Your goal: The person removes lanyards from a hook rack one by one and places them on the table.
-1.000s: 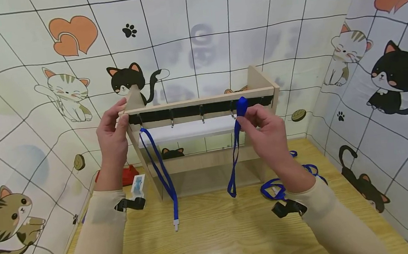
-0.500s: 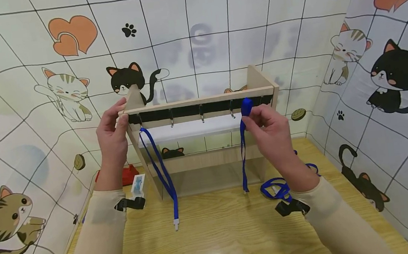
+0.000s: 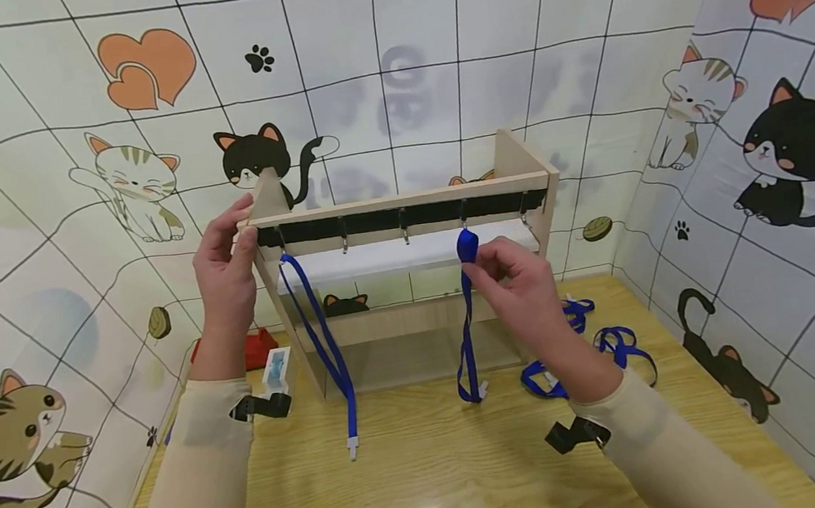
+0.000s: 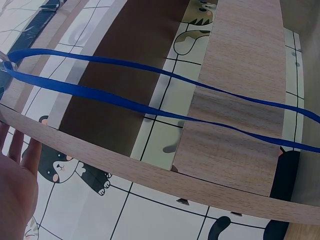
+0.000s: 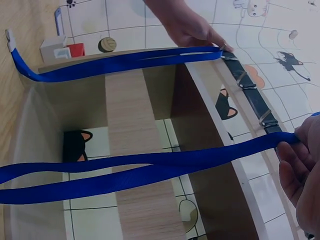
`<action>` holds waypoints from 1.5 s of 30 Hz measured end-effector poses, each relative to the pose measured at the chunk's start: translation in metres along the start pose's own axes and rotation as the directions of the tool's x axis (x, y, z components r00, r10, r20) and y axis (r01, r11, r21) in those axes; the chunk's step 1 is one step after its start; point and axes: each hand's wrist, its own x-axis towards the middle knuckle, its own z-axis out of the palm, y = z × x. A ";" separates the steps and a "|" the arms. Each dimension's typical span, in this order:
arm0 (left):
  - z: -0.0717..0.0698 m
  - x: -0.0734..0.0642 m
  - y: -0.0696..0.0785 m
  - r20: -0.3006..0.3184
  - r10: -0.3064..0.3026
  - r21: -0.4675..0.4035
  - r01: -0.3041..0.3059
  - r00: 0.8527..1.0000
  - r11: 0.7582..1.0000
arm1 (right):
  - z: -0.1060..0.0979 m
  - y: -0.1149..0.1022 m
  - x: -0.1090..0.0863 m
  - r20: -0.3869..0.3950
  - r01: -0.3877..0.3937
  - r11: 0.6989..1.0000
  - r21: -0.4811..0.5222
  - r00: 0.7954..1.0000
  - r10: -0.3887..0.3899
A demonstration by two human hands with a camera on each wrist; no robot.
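Observation:
My left hand [image 3: 225, 254] grips the upper left corner of a small wooden shelf [image 3: 402, 202], thumb at the front. Under the shelf's top edge runs a black strip with several metal hooks [image 3: 405, 233]. From the leftmost hook hangs a blue lanyard [image 3: 338, 371], its white clip end low over the table. My right hand [image 3: 520, 287] pinches a second blue lanyard [image 3: 465, 331] just below its top loop, right under the fourth hook; its lower part dangles in front of the shelf. In the right wrist view this lanyard [image 5: 150, 167] runs from my fingertips across the shelf front.
More blue lanyards [image 3: 622, 347] lie in loose coils on the wooden table [image 3: 403, 481], right of the shelf. Left of it are a small white box [image 3: 277, 371] and a red item [image 3: 260, 348]. Cat-print walls close off the back and sides.
My right hand moved slightly right, then back left and down, bringing the lanyard's top loop from beside the fourth hook to just under it. The left hand stays on the shelf corner.

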 end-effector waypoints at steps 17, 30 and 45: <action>0.000 0.000 0.000 -0.009 -0.014 0.004 0.014 1.000 1.000 | -0.008 0.025 -0.038 0.093 -0.096 0.986 -0.138 0.990 0.110; 0.001 0.000 0.000 -0.018 -0.019 0.004 0.019 1.000 1.000 | -0.015 0.063 -0.088 0.170 -0.177 0.941 -0.288 0.958 0.232; 0.001 0.000 0.000 -0.016 -0.019 -0.023 0.019 1.000 1.000 | -0.009 0.106 -0.117 0.242 -0.206 0.928 -0.309 0.927 0.286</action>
